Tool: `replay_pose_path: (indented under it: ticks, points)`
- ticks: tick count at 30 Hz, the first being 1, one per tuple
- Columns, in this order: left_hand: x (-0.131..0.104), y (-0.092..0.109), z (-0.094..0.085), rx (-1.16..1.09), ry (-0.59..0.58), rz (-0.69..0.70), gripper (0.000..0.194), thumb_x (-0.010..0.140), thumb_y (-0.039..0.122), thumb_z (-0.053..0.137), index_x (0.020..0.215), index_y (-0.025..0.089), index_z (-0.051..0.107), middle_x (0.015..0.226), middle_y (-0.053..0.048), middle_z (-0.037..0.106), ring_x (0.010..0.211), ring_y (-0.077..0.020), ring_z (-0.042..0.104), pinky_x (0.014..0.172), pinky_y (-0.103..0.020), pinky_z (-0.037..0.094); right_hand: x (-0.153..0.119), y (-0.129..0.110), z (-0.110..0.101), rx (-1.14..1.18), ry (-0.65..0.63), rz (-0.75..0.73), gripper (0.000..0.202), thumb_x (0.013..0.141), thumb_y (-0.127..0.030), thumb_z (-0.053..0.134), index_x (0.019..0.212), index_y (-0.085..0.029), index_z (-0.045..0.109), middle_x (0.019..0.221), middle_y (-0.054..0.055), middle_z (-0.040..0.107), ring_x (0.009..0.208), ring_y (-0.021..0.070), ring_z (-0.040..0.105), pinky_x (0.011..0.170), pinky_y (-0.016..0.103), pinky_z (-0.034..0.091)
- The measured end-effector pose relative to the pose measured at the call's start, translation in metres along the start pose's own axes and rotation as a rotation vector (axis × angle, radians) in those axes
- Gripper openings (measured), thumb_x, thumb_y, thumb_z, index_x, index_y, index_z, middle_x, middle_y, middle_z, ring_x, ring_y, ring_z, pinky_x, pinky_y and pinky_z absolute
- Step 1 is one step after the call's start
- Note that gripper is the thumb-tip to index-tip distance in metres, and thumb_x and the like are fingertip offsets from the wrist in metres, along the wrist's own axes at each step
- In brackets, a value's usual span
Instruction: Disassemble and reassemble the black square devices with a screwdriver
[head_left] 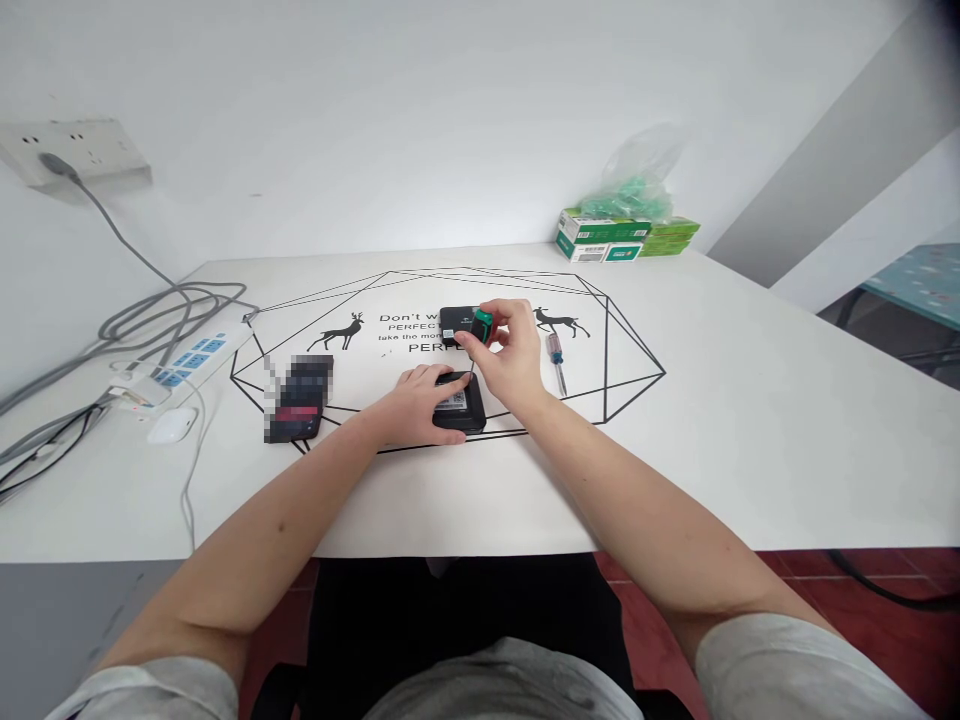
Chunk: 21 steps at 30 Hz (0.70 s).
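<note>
My right hand (511, 350) is closed round the green and black handle of a screwdriver (482, 324), whose thin shaft points down at the upper right corner of a black box-shaped device (471, 408). That device lies on the white table and has a pale label on top. My left hand (424, 405) grips it from the left, with fingers on its upper and lower edges. Behind it lies a second black device (455, 322), partly covered by my right hand. A second screwdriver (556, 362), with a clear and blue handle, lies right of my right hand.
On the white table (750, 430), a phone (304, 400) lies to the left. Farther left are a power strip (196, 358), a white earphone case (172, 426) and coiled grey cables (142, 318). Green and white boxes (604, 235) under a plastic bag (637, 185) stand at the back right.
</note>
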<state>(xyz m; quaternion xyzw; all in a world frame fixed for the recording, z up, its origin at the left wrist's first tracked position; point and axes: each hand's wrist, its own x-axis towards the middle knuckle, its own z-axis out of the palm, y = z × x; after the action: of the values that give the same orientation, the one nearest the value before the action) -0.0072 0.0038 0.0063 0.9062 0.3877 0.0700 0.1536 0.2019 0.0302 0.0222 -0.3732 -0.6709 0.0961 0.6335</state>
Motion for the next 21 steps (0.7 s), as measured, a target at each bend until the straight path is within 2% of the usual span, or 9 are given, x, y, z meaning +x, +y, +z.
replay_pose_path:
  ticks: [2,6,11,14,16,19,21]
  points:
    - [0.0,0.001,-0.001,-0.001,-0.008,-0.006,0.1,0.09,0.072,0.076,0.174,0.029,0.042,0.171,-0.02,0.039,0.158,-0.0456,0.035,0.131,-0.065,0.026,0.0,0.001,0.001,0.005,0.016,0.028,0.038,0.089,-0.036,0.084,0.119,-0.03,0.062,0.11,0.002,0.06,0.082,0.0167,0.058,0.072,0.038,0.059]
    - [-0.001,0.002,-0.002,-0.016,-0.005,-0.009,0.099,0.09,0.072,0.076,0.173,0.03,0.043,0.171,-0.018,0.039,0.158,-0.046,0.035,0.131,-0.065,0.026,0.003,-0.001,0.0,0.041,-0.018,0.036,0.036,0.088,-0.039,0.085,0.115,-0.03,0.063,0.108,0.002,0.063,0.085,0.0185,0.061,0.074,0.04,0.059]
    - [-0.001,0.001,-0.002,-0.017,-0.004,-0.003,0.098,0.09,0.072,0.076,0.173,0.032,0.043,0.171,-0.018,0.04,0.157,-0.0463,0.035,0.13,-0.066,0.026,0.003,-0.008,-0.004,0.249,-0.188,0.024,0.022,0.104,-0.04,0.061,0.123,-0.03,0.065,0.113,0.005,0.072,0.093,0.0204,0.07,0.081,0.042,0.064]
    - [-0.001,0.001,-0.002,-0.01,-0.008,-0.007,0.1,0.09,0.073,0.075,0.174,0.029,0.042,0.171,-0.019,0.038,0.158,-0.0463,0.034,0.131,-0.066,0.025,0.002,-0.009,-0.003,0.297,-0.181,0.005,0.024,0.11,-0.041,0.049,0.124,-0.03,0.066,0.113,0.006,0.071,0.1,0.0216,0.072,0.086,0.045,0.064]
    - [-0.001,0.001,-0.001,-0.015,-0.01,-0.004,0.1,0.09,0.073,0.076,0.174,0.029,0.042,0.171,-0.02,0.038,0.158,-0.0464,0.034,0.131,-0.066,0.025,0.002,-0.009,-0.002,0.211,-0.093,-0.031,0.024,0.107,-0.046,0.059,0.121,-0.03,0.07,0.114,0.007,0.067,0.108,0.024,0.069,0.087,0.045,0.064]
    - [-0.001,0.0,-0.001,-0.024,-0.001,0.0,0.099,0.089,0.073,0.077,0.173,0.032,0.043,0.171,-0.018,0.04,0.158,-0.0462,0.035,0.13,-0.067,0.026,0.003,-0.008,-0.001,0.117,-0.018,-0.054,0.029,0.096,-0.049,0.078,0.116,-0.029,0.073,0.109,0.006,0.065,0.102,0.0238,0.066,0.082,0.043,0.063]
    - [-0.001,-0.001,-0.001,-0.025,0.003,-0.001,0.098,0.089,0.073,0.077,0.173,0.033,0.043,0.171,-0.017,0.04,0.158,-0.046,0.035,0.13,-0.066,0.026,0.003,-0.007,-0.002,0.139,-0.044,-0.038,0.027,0.1,-0.049,0.072,0.12,-0.03,0.073,0.11,0.006,0.069,0.099,0.023,0.068,0.084,0.044,0.064]
